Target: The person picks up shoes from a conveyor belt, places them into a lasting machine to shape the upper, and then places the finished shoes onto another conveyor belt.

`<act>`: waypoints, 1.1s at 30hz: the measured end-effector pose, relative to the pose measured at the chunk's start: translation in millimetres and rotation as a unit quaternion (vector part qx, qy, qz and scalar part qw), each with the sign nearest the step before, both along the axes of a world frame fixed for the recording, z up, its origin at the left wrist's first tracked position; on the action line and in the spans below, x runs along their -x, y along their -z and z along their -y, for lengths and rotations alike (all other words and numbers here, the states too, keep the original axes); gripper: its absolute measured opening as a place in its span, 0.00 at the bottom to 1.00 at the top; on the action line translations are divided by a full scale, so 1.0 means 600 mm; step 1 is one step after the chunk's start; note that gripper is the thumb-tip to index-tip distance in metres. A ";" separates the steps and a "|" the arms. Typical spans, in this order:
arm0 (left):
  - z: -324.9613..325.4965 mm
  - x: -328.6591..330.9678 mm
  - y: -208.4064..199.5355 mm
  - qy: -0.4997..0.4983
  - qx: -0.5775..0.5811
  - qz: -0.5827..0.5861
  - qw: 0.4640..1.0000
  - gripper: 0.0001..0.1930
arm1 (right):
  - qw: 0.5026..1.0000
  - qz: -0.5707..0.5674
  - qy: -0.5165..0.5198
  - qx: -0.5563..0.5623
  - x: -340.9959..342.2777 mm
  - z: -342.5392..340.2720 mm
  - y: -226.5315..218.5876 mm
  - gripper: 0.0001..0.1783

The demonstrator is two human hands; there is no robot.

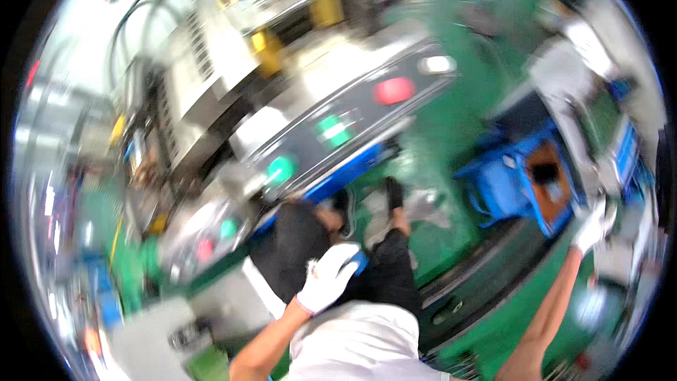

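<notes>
My left hand (326, 281), in a white glove, is in front of my lap. Its fingers are closed around a small blue object (360, 262), mostly hidden and too blurred to name. Off to the right, my right hand (594, 226), also in a white glove, is stretched out beside a blue bin (558, 220) with a brown inside. A dark item (544, 173) lies in that bin. Motion smears the right fingers, and I cannot tell whether they hold anything.
Ahead stands a machine with a grey control panel (370, 107), which carries a red button (393, 90) and green buttons (281, 169). A blue chair-like form (504, 183) stands on the green floor (437, 243). Behind my right arm runs a dark curved belt or rail (486, 279).
</notes>
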State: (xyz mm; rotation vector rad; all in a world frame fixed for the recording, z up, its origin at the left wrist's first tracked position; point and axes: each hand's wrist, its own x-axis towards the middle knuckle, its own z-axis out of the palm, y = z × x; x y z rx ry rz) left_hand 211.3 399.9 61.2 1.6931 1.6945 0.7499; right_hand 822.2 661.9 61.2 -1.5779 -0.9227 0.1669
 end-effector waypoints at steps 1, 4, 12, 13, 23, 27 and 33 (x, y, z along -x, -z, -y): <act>0.014 0.018 -0.019 -0.041 0.005 0.011 0.999 0.14 | 0.999 0.022 -0.002 0.036 0.086 0.055 0.031 0.35; 0.086 0.099 -0.018 -0.160 -0.020 0.006 0.987 0.12 | 0.949 -0.199 -0.167 0.177 0.331 0.208 0.188 0.34; 0.599 0.234 0.085 -0.610 0.070 -0.065 0.787 0.10 | 0.761 -0.085 -0.569 0.300 0.753 0.268 0.193 0.37; 0.685 0.227 0.115 -0.641 0.103 -0.125 0.750 0.11 | 0.749 -0.009 -0.591 0.300 0.760 0.259 0.191 0.36; 1.102 0.169 0.123 -0.774 0.353 -0.230 0.472 0.43 | 0.678 0.263 -0.571 0.382 0.685 0.146 0.187 0.37; 1.126 0.179 0.227 -0.869 0.337 -0.067 0.355 0.52 | 0.616 0.275 -0.630 0.385 0.805 0.165 0.138 0.35; 0.969 0.170 0.159 -0.893 0.173 0.009 0.415 0.52 | 0.541 0.166 -0.764 0.311 1.030 0.355 -0.024 0.30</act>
